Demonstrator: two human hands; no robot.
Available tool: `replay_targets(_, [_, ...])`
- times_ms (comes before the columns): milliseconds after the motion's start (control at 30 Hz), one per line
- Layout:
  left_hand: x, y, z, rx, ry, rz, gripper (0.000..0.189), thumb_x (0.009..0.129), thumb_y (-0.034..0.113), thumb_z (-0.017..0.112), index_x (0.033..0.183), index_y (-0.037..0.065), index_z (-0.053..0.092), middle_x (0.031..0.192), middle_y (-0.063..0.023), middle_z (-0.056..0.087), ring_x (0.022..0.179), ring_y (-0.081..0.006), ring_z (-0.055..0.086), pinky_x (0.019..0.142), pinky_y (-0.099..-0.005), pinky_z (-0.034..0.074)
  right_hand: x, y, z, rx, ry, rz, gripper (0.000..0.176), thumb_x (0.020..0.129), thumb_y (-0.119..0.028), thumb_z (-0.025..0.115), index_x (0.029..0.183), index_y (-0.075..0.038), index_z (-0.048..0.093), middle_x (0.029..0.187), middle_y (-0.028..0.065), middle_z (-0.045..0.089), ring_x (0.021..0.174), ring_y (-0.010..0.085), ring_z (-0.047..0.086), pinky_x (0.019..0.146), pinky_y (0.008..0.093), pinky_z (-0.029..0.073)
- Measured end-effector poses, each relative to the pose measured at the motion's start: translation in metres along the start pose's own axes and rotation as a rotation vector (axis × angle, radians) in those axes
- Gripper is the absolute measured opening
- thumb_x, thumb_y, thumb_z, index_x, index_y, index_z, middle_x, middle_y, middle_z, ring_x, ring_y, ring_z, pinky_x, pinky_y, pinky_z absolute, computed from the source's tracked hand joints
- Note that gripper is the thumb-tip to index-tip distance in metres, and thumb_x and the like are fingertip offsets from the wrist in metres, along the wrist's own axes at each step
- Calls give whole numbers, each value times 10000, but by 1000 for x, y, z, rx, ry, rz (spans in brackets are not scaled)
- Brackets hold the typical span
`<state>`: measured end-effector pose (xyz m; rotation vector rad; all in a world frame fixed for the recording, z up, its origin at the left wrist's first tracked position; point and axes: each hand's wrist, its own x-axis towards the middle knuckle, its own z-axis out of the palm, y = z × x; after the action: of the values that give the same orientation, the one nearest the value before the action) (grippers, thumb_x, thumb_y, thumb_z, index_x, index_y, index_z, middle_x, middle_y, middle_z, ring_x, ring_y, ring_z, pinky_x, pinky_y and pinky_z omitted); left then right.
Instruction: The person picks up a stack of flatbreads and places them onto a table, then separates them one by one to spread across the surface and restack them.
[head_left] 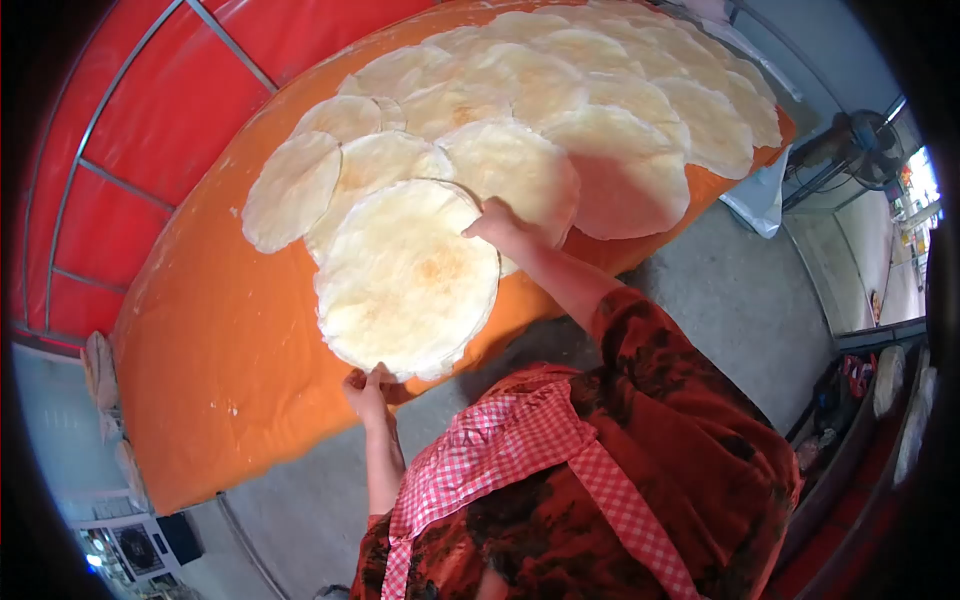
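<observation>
A large round flatbread (pixel 410 275), pale with light brown patches, lies nearest me over the orange-covered table's front edge. My left hand (pixel 370 392) pinches its near rim, thumb on top. At the far right rim, my right hand (pixel 497 228) grips it with the fingers closed. Layered edges show along the flatbread's lower rim. It overlaps another flatbread (pixel 390 165) behind it, and a further flatbread (pixel 515 175) lies just beyond my right hand.
Many overlapping flatbreads (pixel 600 60) cover the far part of the orange table (pixel 220 380). Red sheeting on a metal frame (pixel 125 175) stands at the left. A fan (pixel 868 150) is at the right, and grey floor (pixel 715 285) shows beside the table.
</observation>
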<state>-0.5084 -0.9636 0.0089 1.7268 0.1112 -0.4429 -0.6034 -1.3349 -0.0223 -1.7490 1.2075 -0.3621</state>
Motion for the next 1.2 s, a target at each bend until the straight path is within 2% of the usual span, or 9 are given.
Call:
replay_targets(100, [9,-8,-2,-152,-68,-122,447,802,60,696,1127,38,391,1062,-106,520,890,-201,580,677,-332,532,29,25,7,363,-371,168,495,681,-240,788,1075,20,641,983,123,677,850,255,648,777,332,499])
replay_targets(167, [12,-13,3,-231,-111,-158,446,809,29,683,1127,39,371,1066,-123,534,947,-235,591,731,-382,550,-58,-75,-48,222,-244,176,465,667,-169,776,1076,14,650,931,136,680,840,248,645,768,332,497])
replay_targets(333, [-10,8,31,-532,-144,-130,399,836,-44,619,1152,50,392,1142,-141,540,1033,-260,569,831,-414,518,7,-84,-24,559,-163,-515,503,654,-39,743,1134,17,601,999,102,654,884,192,614,789,326,493])
replay_targets(467, [-34,49,86,-587,-237,-57,428,848,-41,612,1192,67,381,1193,-144,521,1086,-259,539,901,-430,481,-15,-127,-138,517,-301,-267,545,690,4,703,1214,-5,552,1040,80,644,938,162,608,824,307,498])
replay_targets(667, [-7,4,185,-440,-400,-152,395,849,-49,598,1135,106,375,1082,-95,551,943,-201,584,686,-325,541,76,18,-171,308,-3,-356,517,752,-62,686,1248,-8,548,1153,75,613,1108,144,551,930,293,452])
replay_targets(733, [-12,10,204,-319,-354,-151,368,853,-44,594,1114,100,379,1092,-96,551,923,-199,589,672,-323,545,29,11,-174,802,-20,-450,488,738,-89,700,1202,-6,570,1123,92,634,1059,195,586,884,322,485])
replay_targets(800, [-19,7,204,-357,-298,-112,363,843,-36,597,1117,83,389,1114,-101,545,961,-211,578,707,-329,543,43,37,-163,496,112,-400,499,716,-137,717,1181,-16,581,1136,123,631,1086,227,576,895,338,482])
replay_targets(867, [-26,5,197,-300,-220,-92,375,834,-23,602,1133,64,392,1119,-110,540,989,-225,571,741,-339,542,113,106,-130,-604,374,-173,550,687,-208,738,1186,-40,580,1192,168,603,1186,241,521,962,342,442])
replay_targets(1200, [-24,0,222,-349,-185,-438,412,899,336,570,1186,45,521,1085,-142,592,951,-300,590,755,-444,527,107,63,-178,9,119,87,691,592,-299,820,1115,73,563,1105,253,614,1063,353,595,897,384,487])
